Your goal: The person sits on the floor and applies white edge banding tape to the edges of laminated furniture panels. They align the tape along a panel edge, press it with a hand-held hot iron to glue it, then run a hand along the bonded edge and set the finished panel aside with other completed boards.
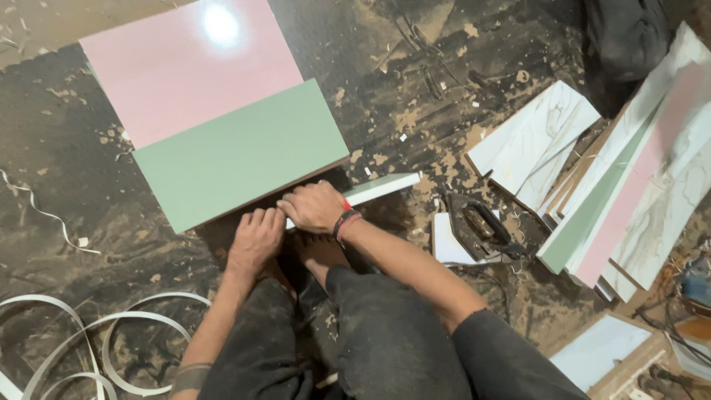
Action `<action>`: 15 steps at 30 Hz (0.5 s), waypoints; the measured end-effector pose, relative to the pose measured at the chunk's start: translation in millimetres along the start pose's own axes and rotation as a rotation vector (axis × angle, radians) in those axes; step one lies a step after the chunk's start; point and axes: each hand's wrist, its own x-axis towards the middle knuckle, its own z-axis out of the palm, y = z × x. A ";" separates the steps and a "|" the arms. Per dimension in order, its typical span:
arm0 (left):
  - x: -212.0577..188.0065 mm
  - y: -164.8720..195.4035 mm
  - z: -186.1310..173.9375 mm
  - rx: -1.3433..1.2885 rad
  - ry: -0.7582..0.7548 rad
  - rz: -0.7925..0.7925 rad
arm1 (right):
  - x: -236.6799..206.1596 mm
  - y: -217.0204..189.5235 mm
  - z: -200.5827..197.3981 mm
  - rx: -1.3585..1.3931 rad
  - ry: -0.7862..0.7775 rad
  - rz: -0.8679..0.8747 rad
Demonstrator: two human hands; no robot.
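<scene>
Both hands [255, 238] [315, 206] press flat glossy green panel [241, 155] edge.

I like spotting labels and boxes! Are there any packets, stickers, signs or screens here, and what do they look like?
None that I can see: only plain glossy boards, the pink rectangular board and the green rectangular board, with marbled white boards stacked at the right.

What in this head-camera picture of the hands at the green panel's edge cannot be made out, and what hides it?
- Head view: the white strip runs under the right hand, so its near end and the grip on it are hidden.
- Head view: the left hand covers the green panel edge beneath its fingers.
- Head view: the pink panel has glare over its top, and the frame cuts its upper edge.
- Head view: the dark tool is too shadowed to identify.
</scene>
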 end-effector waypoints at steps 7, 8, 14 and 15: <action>-4.0 -3.3 0.7 -0.068 0.129 0.011 | -43.1 84.1 -47.8 -0.067 -0.154 0.184; -3.9 -3.6 0.4 -0.082 0.128 0.011 | -52.4 101.0 -57.8 -0.079 -0.203 0.245; -0.2 -0.2 -5.8 -0.058 0.128 0.012 | -77.8 129.9 -73.9 -0.110 -0.076 0.134; -0.6 1.3 -6.9 -0.062 0.123 0.018 | -75.0 120.5 -66.5 -0.150 -0.134 0.185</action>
